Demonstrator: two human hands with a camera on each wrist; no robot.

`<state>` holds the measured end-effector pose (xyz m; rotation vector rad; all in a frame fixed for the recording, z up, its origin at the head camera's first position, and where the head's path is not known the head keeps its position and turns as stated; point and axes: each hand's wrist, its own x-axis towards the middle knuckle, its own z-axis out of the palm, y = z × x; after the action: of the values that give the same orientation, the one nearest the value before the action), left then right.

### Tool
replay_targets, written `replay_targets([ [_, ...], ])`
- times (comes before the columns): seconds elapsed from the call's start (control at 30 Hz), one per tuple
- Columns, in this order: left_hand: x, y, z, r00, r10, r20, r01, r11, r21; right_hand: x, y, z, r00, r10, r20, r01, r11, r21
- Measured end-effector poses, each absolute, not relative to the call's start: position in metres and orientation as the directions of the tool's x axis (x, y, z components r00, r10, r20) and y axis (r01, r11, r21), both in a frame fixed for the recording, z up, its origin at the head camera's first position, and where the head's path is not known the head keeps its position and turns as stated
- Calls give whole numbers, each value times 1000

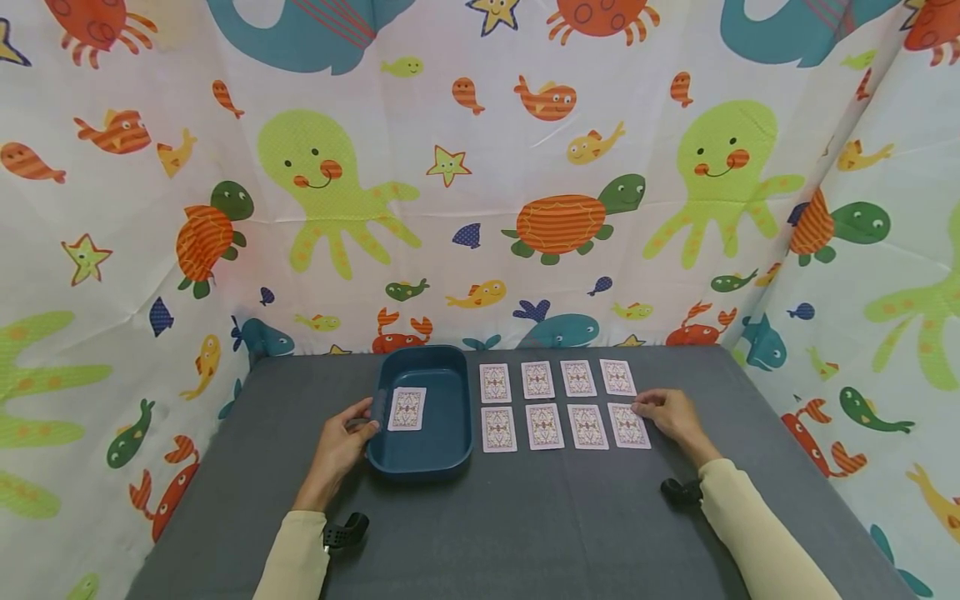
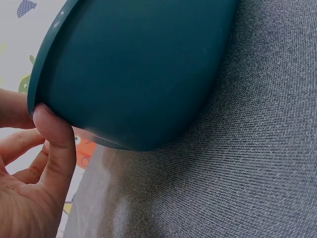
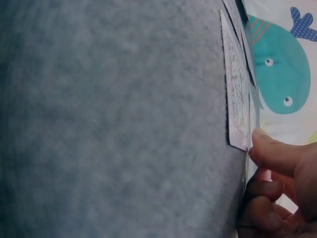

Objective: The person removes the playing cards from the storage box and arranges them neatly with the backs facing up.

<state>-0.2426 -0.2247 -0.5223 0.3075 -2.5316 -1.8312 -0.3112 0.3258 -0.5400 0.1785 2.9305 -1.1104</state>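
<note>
Left hand pinches tray; right apparently touches card.

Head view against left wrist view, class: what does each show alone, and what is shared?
Head view only: a card in the blue tray, two rows of four cards beside it, the right hand at the near row's right-end card.

Left wrist only: the gray cloth weave and a close look at the thumb against the tray's outer wall.

Both: the left hand at the tray's edge, the cloth, the sea-animal backdrop.
</note>
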Motion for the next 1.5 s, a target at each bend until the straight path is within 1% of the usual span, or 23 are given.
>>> replay_targets([
  [0.13,-243,-225,-523,-981,-160,-109,-153,298,942,-313,329,-543,-994,109,-9,86,729,-679],
  [0.3,-242,-225,-523,-979,-166,-119,-165,299,940,-313,331,-544,-989,146,1,101,693,-714],
  [0.4,-242,-225,-523,-979,-164,-122,-167,301,939,-310,327,-538,-987,162,-21,124,659,-742],
  [0.53,-243,-224,-522,-978,-165,-125,-170,294,941,-304,315,-522,-987,157,-18,113,622,-775],
  [0.9,-243,-224,-523,-978,-169,-127,-172,286,943,-287,264,-479,-994,97,47,17,567,-824],
  [1.13,-243,-225,-524,-977,-178,-115,-160,264,951,-280,232,-471,-997,23,78,-55,518,-854],
  [1.5,-242,-223,-522,-978,-171,-120,-164,272,948,-279,179,-460,-990,-70,122,-138,353,-925],
])
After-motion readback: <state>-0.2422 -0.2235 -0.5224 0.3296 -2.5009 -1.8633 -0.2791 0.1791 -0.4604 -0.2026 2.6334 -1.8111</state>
